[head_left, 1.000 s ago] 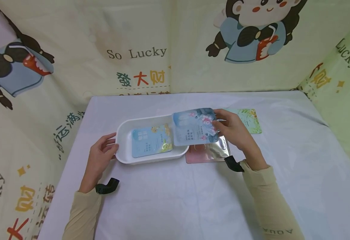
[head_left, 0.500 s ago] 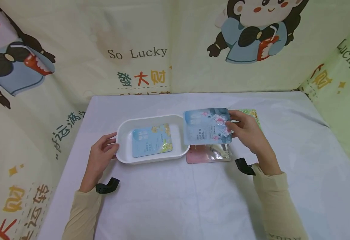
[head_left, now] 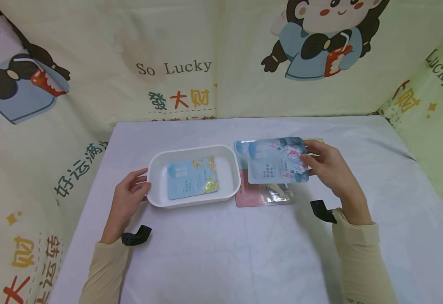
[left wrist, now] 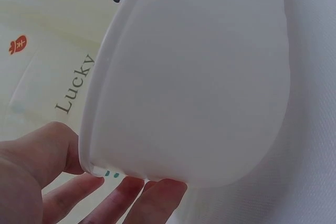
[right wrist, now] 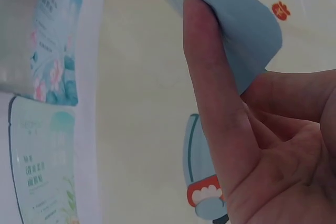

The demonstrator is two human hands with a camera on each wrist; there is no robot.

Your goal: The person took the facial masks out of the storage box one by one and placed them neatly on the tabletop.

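My left hand (head_left: 129, 188) holds the left end of a white plastic tray (head_left: 232, 194), with thumb at the rim and fingers against the outer wall in the left wrist view. A light blue face mask packet (head_left: 192, 179) with yellow and green print lies flat in the tray. Right of the tray, my right hand (head_left: 335, 169) pinches the right edge of a blue face mask packet (head_left: 274, 162) with pink flowers. This packet is raised over other packets, and its near side curves in the right wrist view (right wrist: 247, 30).
Under the held packet lie a pink and silver packet (head_left: 248, 194) and another blue packet (head_left: 241, 152), partly covered. A green packet (right wrist: 44, 166) shows in the right wrist view; in the head view the hand hides most of it. A printed cloth (head_left: 236, 63) hangs behind the white table.
My right hand has moved right with the flowered packet, away from over the tray's right end. Another blue packet now shows beneath it. My left hand and the tray have stayed put.
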